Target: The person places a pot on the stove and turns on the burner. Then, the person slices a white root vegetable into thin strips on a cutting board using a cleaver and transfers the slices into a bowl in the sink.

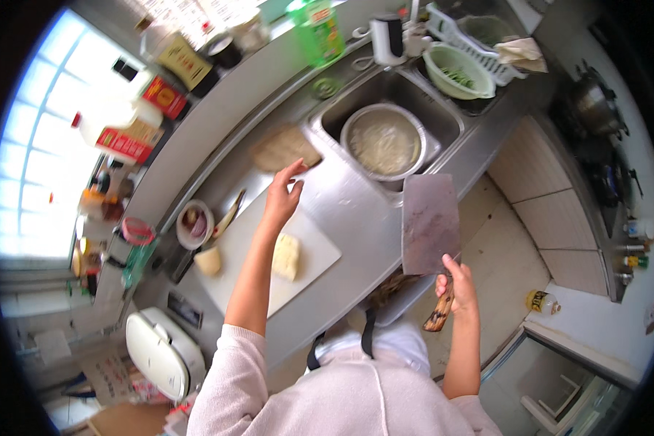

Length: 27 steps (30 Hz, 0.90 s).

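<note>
My right hand (459, 286) grips the wooden handle of a cleaver (430, 223), its broad dark blade raised in front of the counter edge near the sink. Over the steel counter, my left hand (284, 193) reaches out with its fingers apart and nothing in them. It is nearest to a brown cloth or flat pad (284, 146), which is blurred. Under my left forearm lies a white cutting board (313, 256). A pale, cut food piece (286, 257) rests on it, and a second pale chunk (208, 261) sits at its left side.
A steel sink (452, 117) holds a metal bowl (384, 143) of liquid and pale contents. A colander (458, 71) of green vegetables stands beyond it. Bottles (180, 60) line the window ledge. Near the board are a small bowl (195, 224) and a knife-like tool (230, 213). A rice cooker (161, 354) stands left.
</note>
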Motion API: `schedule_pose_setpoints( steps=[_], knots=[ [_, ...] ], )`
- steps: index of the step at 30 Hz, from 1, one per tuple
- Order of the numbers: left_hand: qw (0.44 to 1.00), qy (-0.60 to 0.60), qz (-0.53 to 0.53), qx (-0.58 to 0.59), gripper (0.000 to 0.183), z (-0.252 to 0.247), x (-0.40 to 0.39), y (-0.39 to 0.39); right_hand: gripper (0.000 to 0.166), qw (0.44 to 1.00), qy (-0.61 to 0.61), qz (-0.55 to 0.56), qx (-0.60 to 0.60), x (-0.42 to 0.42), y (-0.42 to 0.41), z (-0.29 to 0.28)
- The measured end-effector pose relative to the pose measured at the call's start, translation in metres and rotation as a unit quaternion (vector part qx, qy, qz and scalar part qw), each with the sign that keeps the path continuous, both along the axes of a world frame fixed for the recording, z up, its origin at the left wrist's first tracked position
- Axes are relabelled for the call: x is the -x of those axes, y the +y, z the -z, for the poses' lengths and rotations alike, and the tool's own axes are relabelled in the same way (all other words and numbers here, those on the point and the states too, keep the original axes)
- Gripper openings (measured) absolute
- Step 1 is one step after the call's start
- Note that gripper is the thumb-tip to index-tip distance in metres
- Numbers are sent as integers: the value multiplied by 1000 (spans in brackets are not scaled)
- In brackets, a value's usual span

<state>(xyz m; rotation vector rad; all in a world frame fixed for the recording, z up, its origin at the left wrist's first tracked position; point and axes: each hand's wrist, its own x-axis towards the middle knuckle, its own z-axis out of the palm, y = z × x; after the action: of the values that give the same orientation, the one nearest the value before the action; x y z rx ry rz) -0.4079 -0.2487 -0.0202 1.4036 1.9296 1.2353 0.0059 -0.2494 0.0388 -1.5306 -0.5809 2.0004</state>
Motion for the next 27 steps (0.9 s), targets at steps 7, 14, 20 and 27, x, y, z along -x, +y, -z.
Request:
schedule_pose_setpoints(
  steps=[7,14,20,27],
  knots=[
    [990,-27,-96,100,50,40,20,-197,26,996,-2,-93,15,48,-49,-3],
    [979,182,-60,75,63,41,-41,-202,29,986,-22,-166,-4,90,-87,-6],
    [968,227,-49,92,80,37,-37,-202,29,986,-32,-166,-10,101,-114,-13],
    [966,213,-91,116,76,39,-36,-210,28,991,-24,-132,-12,105,-147,-16]
  ],
)
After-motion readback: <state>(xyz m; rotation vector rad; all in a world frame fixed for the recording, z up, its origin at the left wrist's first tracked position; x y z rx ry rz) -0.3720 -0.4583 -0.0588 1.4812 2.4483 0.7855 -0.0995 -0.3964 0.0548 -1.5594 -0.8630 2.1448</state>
